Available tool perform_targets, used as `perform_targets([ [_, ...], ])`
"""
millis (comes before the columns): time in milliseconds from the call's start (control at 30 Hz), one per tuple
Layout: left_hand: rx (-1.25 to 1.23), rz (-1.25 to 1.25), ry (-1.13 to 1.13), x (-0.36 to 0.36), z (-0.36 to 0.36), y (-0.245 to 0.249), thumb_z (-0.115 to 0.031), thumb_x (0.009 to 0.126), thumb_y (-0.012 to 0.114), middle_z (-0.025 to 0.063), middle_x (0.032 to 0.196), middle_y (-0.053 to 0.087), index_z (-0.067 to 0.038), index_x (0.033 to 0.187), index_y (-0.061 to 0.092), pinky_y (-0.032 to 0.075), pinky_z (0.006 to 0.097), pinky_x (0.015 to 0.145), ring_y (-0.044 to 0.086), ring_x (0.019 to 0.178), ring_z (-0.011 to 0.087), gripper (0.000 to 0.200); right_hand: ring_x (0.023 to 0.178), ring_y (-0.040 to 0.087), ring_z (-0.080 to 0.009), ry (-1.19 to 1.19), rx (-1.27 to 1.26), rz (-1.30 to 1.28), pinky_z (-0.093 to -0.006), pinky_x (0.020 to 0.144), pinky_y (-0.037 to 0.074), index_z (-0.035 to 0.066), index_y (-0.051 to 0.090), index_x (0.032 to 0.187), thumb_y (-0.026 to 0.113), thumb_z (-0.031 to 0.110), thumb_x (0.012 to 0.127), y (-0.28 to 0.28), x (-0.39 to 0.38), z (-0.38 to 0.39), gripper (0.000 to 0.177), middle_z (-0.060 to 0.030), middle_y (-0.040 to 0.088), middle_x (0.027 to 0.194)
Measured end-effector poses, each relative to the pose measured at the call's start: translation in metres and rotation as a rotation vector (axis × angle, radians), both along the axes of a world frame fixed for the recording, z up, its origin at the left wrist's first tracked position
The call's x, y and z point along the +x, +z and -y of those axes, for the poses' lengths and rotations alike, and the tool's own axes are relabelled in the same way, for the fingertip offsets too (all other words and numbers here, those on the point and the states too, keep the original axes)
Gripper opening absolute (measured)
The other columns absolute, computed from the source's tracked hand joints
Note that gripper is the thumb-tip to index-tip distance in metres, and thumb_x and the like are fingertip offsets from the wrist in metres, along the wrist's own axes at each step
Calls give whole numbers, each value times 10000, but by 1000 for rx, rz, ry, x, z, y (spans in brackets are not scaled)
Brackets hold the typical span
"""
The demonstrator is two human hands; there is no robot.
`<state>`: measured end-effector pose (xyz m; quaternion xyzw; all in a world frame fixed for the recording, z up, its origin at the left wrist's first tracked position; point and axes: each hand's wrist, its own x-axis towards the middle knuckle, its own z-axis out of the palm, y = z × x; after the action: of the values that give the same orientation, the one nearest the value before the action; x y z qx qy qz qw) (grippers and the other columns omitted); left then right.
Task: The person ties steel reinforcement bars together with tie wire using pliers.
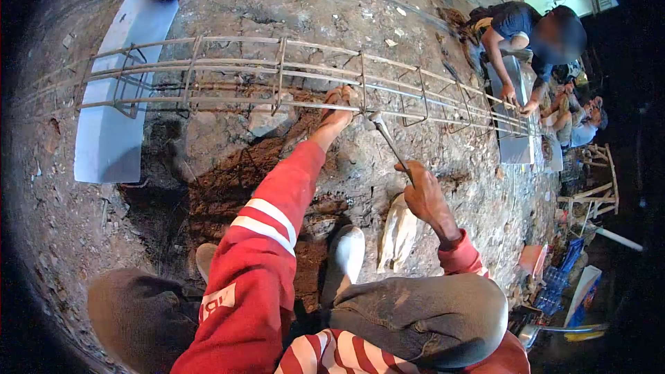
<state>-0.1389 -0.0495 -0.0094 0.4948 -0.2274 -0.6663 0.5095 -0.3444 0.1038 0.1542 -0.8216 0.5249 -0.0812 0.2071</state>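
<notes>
A long rebar cage [235, 67], made of thin bars with square stirrups, runs across the view above the ground. My left hand [339, 105], in a red sleeve, is closed round the cage's near bar, close to a stirrup. In my right hand [424, 194] is what looks like a pair of pincers [392, 143], gripped by the handles. Their metal head meets the same bar just right of my left hand. Any tie wire at that joint is too small to make out.
A long pale block [104, 142] lies under the cage's left end, another [516, 145] under its right. There a co-worker [516, 34] bends with both hands at the bars; more people sit behind. Pale gloves or cloth [398, 235] lie on rough ground. Bottles [551, 287] stand lower right.
</notes>
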Motion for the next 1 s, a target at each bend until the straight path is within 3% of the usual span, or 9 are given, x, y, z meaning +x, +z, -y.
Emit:
perform_targets([
  [200, -25, 26, -11, 1, -3, -4, -319, 962, 549, 104, 949, 638, -61, 1116, 598, 531, 500, 877, 639, 870, 285, 305, 996, 587, -443, 100, -7, 66, -482, 918, 469, -42, 597, 1109, 475, -40, 721, 19, 11, 5, 406, -257, 618, 1036],
  [400, -47, 70, -23, -1, -5, -6, -306, 950, 549, 109, 944, 641, -59, 1092, 603, 532, 502, 863, 640, 867, 292, 290, 989, 591, -435, -63, 196, -154, -485, 907, 468, 4, 633, 1031, 469, -37, 738, 27, 26, 2, 338, -248, 622, 1011],
  [467, -53, 89, -23, -1, -6, -6, -301, 946, 548, 111, 942, 642, -59, 1084, 605, 532, 503, 858, 641, 866, 294, 285, 939, 603, -437, -5, 34, -70, -503, 864, 479, 20, 636, 1010, 464, -23, 765, 12, 21, -1, 302, -239, 630, 953],
  [600, -66, 135, -37, 1, -9, -6, -292, 938, 548, 114, 938, 643, -58, 1068, 608, 533, 505, 849, 642, 864, 299, 275, 897, 610, -436, -49, -29, -22, -522, 806, 490, 22, 626, 1030, 460, -5, 799, 2, 23, -8, 286, -241, 637, 938],
  [667, -67, 158, -50, 1, -10, -6, -288, 934, 548, 116, 936, 644, -57, 1061, 609, 533, 505, 844, 642, 863, 301, 270, 772, 553, -443, -138, -70, -76, -521, 717, 465, -13, 522, 1182, 453, -16, 813, -19, 25, -14, 375, -275, 596, 898],
  [700, -71, 172, -52, 1, -10, -6, -285, 933, 548, 117, 935, 645, -57, 1057, 610, 533, 506, 842, 643, 863, 302, 267, 727, 542, -432, -84, -380, 69, -489, 704, 469, -47, 557, 1072, 477, 8, 823, -54, 21, -20, 267, -291, 585, 861],
  [767, -81, 199, -60, 1, -8, -5, -281, 929, 548, 118, 933, 645, -56, 1049, 612, 534, 506, 837, 643, 862, 304, 263, 773, 626, -467, -295, 33, 100, -544, 694, 503, -84, 552, 1135, 516, 20, 760, -71, 38, -17, 391, -300, 632, 877],
  [900, -97, 264, -76, 5, -4, -1, -272, 921, 548, 122, 929, 647, -55, 1033, 615, 534, 508, 827, 644, 860, 309, 253, 669, 587, -480, -347, -126, 341, -537, 632, 471, -59, 540, 1052, 577, 25, 707, -193, 41, 0, 357, -297, 623, 796],
  [1000, -102, 308, -97, 9, -2, 0, -265, 915, 548, 124, 927, 649, -54, 1021, 617, 535, 509, 820, 645, 858, 312, 246, 642, 585, -485, -290, -220, 307, -537, 632, 473, -45, 528, 1004, 622, 43, 707, -166, 54, -2, 324, -297, 625, 789],
])
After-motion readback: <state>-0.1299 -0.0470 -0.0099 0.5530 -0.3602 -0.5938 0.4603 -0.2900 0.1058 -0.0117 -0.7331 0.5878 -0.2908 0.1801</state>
